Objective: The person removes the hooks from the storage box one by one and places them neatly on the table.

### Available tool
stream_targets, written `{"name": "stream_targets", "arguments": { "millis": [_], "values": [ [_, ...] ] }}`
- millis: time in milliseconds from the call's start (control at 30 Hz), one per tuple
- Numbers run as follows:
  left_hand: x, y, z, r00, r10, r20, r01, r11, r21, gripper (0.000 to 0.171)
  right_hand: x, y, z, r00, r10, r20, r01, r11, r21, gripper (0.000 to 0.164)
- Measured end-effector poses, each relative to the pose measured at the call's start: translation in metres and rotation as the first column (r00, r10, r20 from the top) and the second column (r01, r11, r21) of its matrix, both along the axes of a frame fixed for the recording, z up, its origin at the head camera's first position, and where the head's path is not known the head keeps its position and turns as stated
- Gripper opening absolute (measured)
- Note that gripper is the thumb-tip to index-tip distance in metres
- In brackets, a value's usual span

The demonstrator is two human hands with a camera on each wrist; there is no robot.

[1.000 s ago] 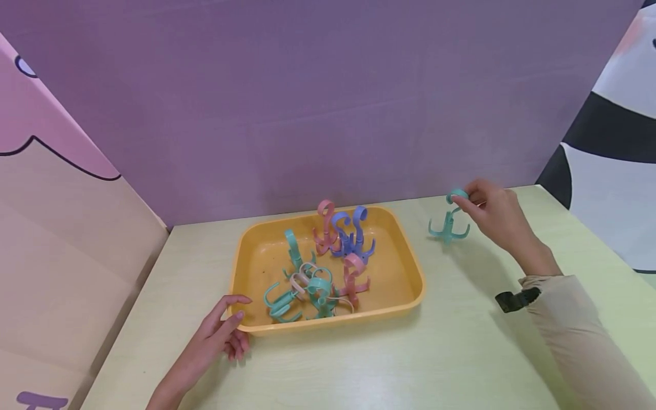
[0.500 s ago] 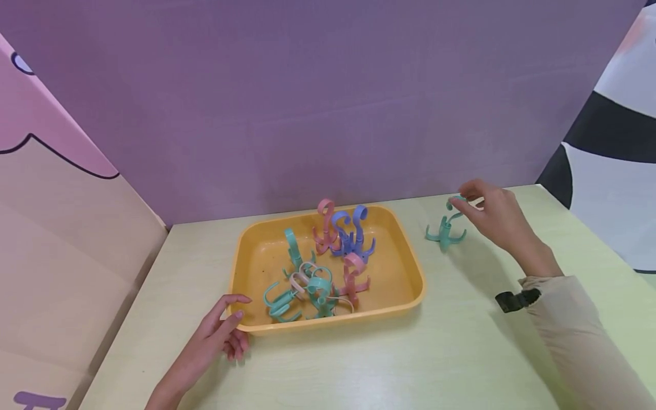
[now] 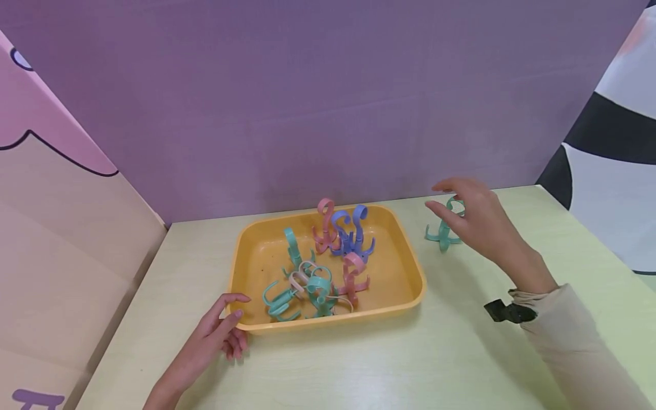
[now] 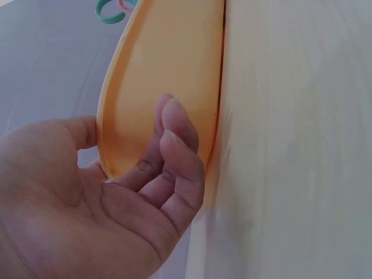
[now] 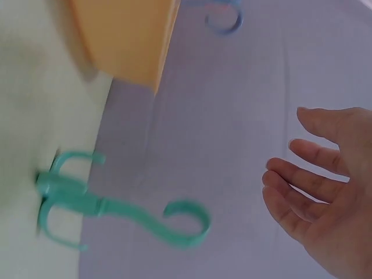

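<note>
The right hand (image 3: 479, 222), its grip released, is apart from the teal plastic curl-topped hook (image 5: 78, 200) and partly hides it in the head view. That hook stands upright on the pale-green bench (image 3: 359, 370), right of the yellow plastic tray (image 3: 392, 276). The left hand (image 3: 207, 336) grasps the tray's near-left rim; pink plastic hooks (image 3: 351, 285), blue plastic hooks (image 3: 351, 246) and other teal hooks (image 3: 319, 286) crowd inside.

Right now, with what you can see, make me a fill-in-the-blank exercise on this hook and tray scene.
While the left hand grips the tray, the right hand holds ____.
The lone hook outside the tray stands on the ____.
That hook is closer to the ____ hand.
The backdrop behind the tray is coloured ____.
Missing words: nothing; table; right; purple.
</note>
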State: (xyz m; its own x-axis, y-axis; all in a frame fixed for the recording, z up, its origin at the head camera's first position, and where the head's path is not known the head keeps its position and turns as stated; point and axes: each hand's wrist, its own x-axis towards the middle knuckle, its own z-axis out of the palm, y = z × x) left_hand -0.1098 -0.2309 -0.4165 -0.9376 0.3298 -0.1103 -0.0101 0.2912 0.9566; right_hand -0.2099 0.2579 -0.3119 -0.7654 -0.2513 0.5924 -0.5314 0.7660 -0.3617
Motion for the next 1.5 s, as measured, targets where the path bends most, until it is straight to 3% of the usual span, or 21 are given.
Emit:
{"name": "stream_targets", "arguments": {
  "millis": [200,433,700,800,1067,1267,1367,1500],
  "values": [
    [0.0,0.001,0.002,1.0,0.005,0.004,-0.005,1.0,-0.008,0.038,0.017,-0.027,0.005,0.997,0.071,-0.042,-0.069,0.997,0.034,0.03],
    [0.0,0.0,0.002,1.0,0.002,0.005,-0.002,1.0,-0.005,0.038,0.031,-0.046,0.008,0.988,0.148,-0.033,-0.147,0.989,0.031,0.027],
    [-0.005,0.0,-0.002,1.0,0.012,0.0,-0.012,1.0,0.006,0.039,0.043,-0.061,0.011,0.979,0.204,0.013,-0.204,0.979,0.028,0.026],
    [-0.01,0.002,-0.002,1.0,-0.004,-0.011,0.004,1.0,0.013,0.039,0.049,-0.065,0.009,0.972,0.233,-0.006,-0.233,0.971,0.054,0.027],
    [-0.02,0.007,0.0,0.999,-0.025,-0.023,0.026,0.999,0.036,0.039,0.071,-0.087,-0.002,0.945,0.327,-0.004,-0.325,0.94,0.101,0.032],
    [-0.02,0.007,0.001,0.999,-0.024,-0.028,0.024,1.0,0.015,0.039,0.077,-0.115,-0.024,0.918,0.397,0.026,-0.397,0.91,0.116,0.051],
    [-0.019,0.006,0.003,1.0,-0.014,-0.025,0.014,1.0,0.005,0.039,0.074,-0.126,-0.037,0.93,0.368,-0.013,-0.363,0.921,0.143,0.055],
    [-0.018,0.007,0.003,1.0,-0.009,-0.008,0.009,1.0,0.006,0.039,0.067,-0.131,-0.049,0.958,0.265,-0.11,-0.244,0.954,0.174,0.059]
  ]
}}
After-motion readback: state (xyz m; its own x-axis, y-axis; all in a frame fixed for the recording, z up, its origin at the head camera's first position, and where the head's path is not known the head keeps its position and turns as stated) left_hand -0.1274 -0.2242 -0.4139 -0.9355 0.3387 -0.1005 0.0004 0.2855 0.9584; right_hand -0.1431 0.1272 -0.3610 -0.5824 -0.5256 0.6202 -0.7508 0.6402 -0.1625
